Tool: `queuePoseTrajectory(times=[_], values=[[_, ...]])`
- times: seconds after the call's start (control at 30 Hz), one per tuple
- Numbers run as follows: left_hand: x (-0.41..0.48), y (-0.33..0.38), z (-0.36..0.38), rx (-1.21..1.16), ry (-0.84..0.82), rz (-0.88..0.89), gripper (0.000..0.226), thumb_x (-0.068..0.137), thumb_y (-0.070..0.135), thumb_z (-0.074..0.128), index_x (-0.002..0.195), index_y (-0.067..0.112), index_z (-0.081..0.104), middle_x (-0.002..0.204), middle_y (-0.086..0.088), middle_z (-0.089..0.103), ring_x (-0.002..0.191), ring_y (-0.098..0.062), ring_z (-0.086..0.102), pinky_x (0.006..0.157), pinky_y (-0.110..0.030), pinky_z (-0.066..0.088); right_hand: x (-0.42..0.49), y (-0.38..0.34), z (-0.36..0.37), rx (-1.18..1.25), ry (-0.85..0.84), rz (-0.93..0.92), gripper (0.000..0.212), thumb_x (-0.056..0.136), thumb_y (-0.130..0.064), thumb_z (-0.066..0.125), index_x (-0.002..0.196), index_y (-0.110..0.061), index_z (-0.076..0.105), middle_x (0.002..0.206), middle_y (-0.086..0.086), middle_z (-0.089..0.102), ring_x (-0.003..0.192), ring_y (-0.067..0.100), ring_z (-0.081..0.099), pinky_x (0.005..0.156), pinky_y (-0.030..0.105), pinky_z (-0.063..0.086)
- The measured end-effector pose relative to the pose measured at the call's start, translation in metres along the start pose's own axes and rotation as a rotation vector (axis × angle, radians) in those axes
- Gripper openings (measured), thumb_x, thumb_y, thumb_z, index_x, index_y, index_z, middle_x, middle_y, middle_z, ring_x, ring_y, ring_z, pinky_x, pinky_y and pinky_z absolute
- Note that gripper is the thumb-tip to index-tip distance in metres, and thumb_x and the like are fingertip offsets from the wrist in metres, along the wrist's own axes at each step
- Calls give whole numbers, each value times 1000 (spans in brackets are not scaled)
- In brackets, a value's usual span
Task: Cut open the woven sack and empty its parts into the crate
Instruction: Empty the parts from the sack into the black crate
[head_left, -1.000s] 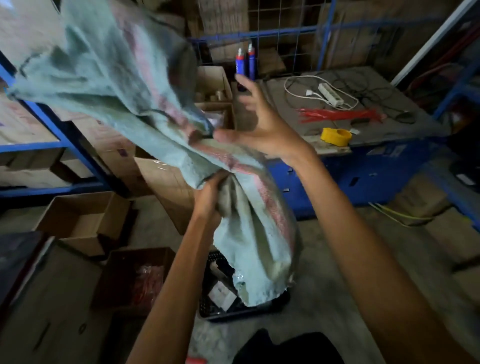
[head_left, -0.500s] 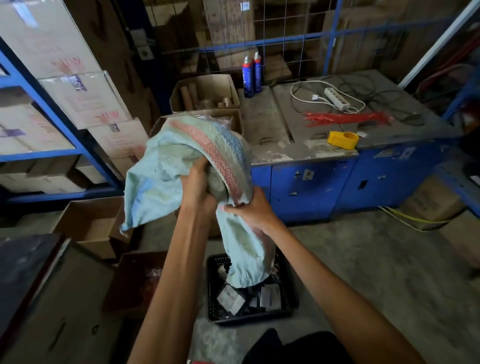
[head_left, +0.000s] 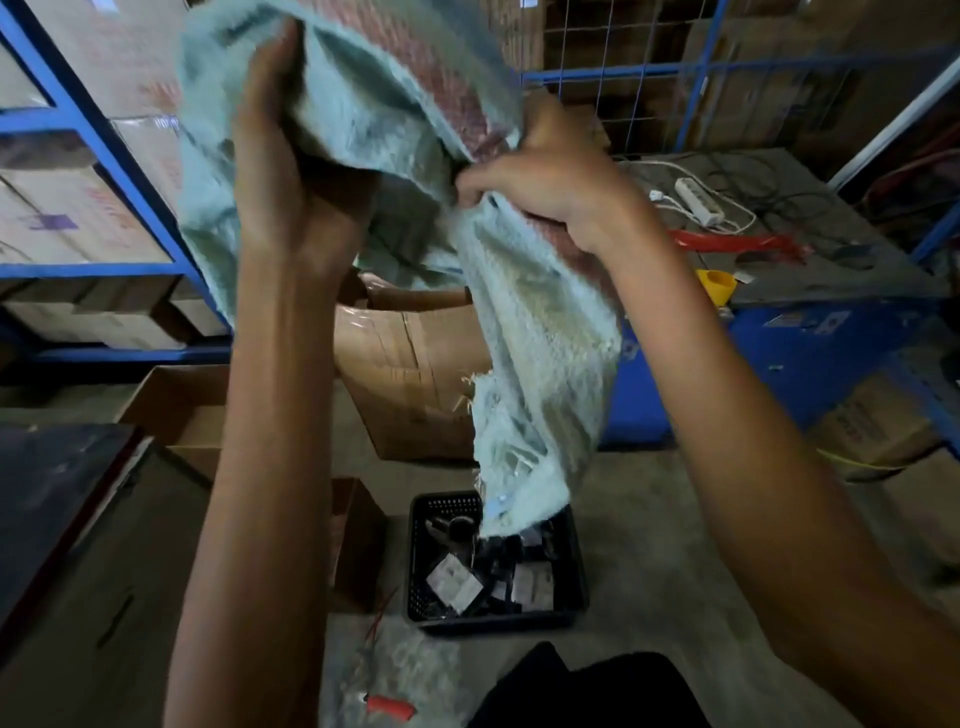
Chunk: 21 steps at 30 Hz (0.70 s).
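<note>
The pale green woven sack (head_left: 540, 338) with a red stripe hangs upside down in front of me, its frayed open mouth just above the black plastic crate (head_left: 418, 566) on the floor. Small packaged parts (head_left: 454, 582) lie inside the crate. My left hand (head_left: 291, 171) grips the sack's upper end, raised high. My right hand (head_left: 550, 176) pinches the fabric at the sack's middle, a little lower and to the right.
Brown cardboard boxes (head_left: 415, 374) stand behind the crate and an open box (head_left: 176, 410) sits at the left. A blue workbench (head_left: 810, 291) with a power strip, red ties and yellow tape roll is at the right. A red-handled cutter (head_left: 389, 706) lies on the floor near me.
Both hands have lifted the sack from chest height to well above the crate, stretching it out. The sack's mouth now hangs higher over the crate.
</note>
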<state>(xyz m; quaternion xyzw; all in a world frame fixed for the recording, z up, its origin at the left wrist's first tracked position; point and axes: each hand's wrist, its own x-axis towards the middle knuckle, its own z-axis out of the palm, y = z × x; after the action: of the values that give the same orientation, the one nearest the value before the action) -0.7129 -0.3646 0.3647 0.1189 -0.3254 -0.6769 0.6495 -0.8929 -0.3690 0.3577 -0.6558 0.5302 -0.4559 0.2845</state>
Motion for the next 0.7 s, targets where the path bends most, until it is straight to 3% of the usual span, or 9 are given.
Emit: queuePoseTrajectory(times=[0.1, 0.17, 0.23, 0.3, 0.37, 0.43, 0.57, 0.63, 0.7], values=[[-3, -7, -28, 169, 169, -106, 44, 100, 33, 52, 135, 8, 59, 142, -20, 57, 126, -36, 58, 110, -47, 43, 9, 6, 5, -151, -124, 77, 26, 55, -19, 82, 75, -26, 67, 72, -16, 67, 72, -3, 62, 49, 15, 44], [-18, -25, -58, 364, 283, -314, 60, 94, 57, 48, 128, 9, 62, 118, -19, 66, 93, -33, 65, 83, -42, 51, 10, 29, 17, -302, -195, 130, 27, 60, -20, 84, 75, -25, 61, 76, -15, 62, 78, 3, 62, 53, 19, 42], [-42, -38, -95, 650, 333, -695, 90, 84, 81, 35, 118, 2, 63, 92, -16, 63, 74, -31, 61, 67, -34, 50, 10, 51, 26, -446, -268, 169, 39, 57, -23, 88, 87, -20, 63, 88, -3, 66, 86, 16, 66, 64, 26, 51], [-73, -44, -131, 1053, 304, -1100, 112, 75, 93, 27, 110, -6, 64, 91, -20, 70, 77, -35, 69, 72, -38, 55, 9, 62, 28, -551, -386, 208, 84, 53, -29, 93, 124, -7, 54, 116, 3, 63, 105, 23, 62, 82, 33, 53], [-97, -42, -159, 1437, 241, -1279, 102, 79, 84, 43, 130, -3, 57, 119, -27, 70, 106, -40, 70, 89, -42, 56, 6, 67, 23, -647, -515, 228, 116, 53, -38, 94, 146, -9, 31, 134, 4, 51, 119, 24, 53, 88, 33, 46], [-111, -34, -183, 1749, 193, -1118, 93, 85, 59, 65, 151, 4, 30, 149, -23, 49, 137, -37, 49, 101, -40, 50, 3, 67, 19, -655, -602, 190, 114, 56, -38, 94, 147, -16, 29, 146, 5, 44, 127, 24, 48, 97, 33, 44], [-106, -16, -187, 1942, 18, -544, 154, 44, 57, 94, 159, 20, -3, 166, -14, 12, 152, -36, 16, 122, -53, 20, -5, 42, 11, -449, -624, 75, 86, 58, -30, 92, 133, -31, 51, 131, -4, 54, 117, 17, 55, 99, 38, 48], [-101, -28, -175, 1734, -122, -454, 156, 31, 59, 95, 157, 27, 10, 165, -8, 17, 153, -30, 15, 124, -52, 18, -8, 20, 9, -276, -597, -63, 75, 59, -29, 91, 126, -32, 58, 129, -7, 58, 119, 13, 56, 98, 34, 49], [-99, -52, -153, 1428, -158, -520, 131, 23, 60, 95, 141, 33, 45, 146, -1, 53, 142, -24, 43, 113, -36, 42, -13, 2, 17, 3, -563, -191, 67, 65, -14, 87, 126, -16, 60, 128, -1, 61, 121, 14, 58, 102, 31, 49]])
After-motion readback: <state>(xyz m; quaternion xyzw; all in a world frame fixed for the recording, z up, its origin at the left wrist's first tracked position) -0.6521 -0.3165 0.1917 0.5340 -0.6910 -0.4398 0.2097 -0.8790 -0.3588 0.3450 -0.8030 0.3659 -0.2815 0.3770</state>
